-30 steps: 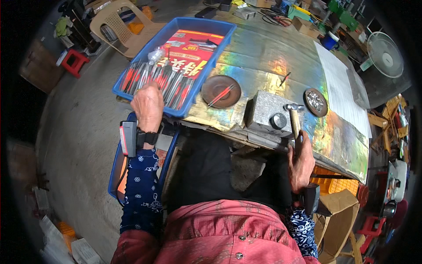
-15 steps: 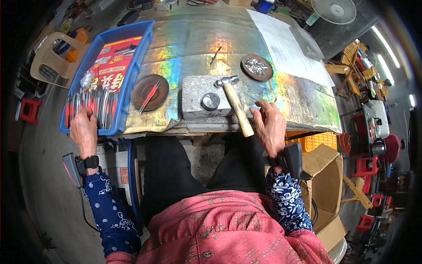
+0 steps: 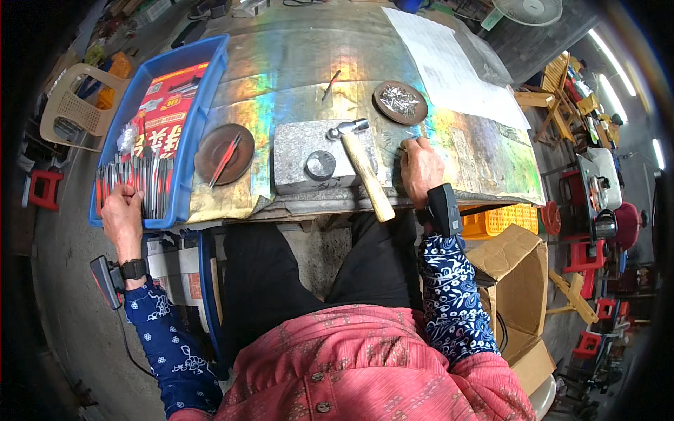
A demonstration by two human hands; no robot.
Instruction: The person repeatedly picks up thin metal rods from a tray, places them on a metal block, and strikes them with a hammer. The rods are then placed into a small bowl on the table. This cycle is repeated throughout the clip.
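Observation:
My left hand (image 3: 121, 217) is at the near end of a blue plastic tray (image 3: 216, 74), its fingers pinched on one of the slim red-and-black tweezers (image 3: 156, 186) packed upright there. On the table, my right hand (image 3: 421, 170) has its fingertips curled down and pressed together; whatever they hold is hidden. Beside it, a ball-peen hammer (image 3: 366, 175) with a wooden handle lies across a grey stone block (image 3: 291, 146), handle overhanging the table edge. A round dark metal piece (image 3: 321, 165) rests on the block. Small silvery pins (image 3: 400, 100) fill a brown dish (image 3: 401, 121).
A second brown dish (image 3: 242, 167) holds red tweezers (image 3: 225, 160). Another slim red-and-black tool (image 3: 331, 85) lies farther back. White paper (image 3: 449, 77) covers the far right, near a fan (image 3: 530, 10). Below the table's right side are a yellow crate (image 3: 502, 221) and an open cardboard box (image 3: 512, 270).
My right hand has moved forward onto the table, and its spread fingers have come together. My left hand has shifted slightly nearer me at the tweezers. The whole view has shifted a little.

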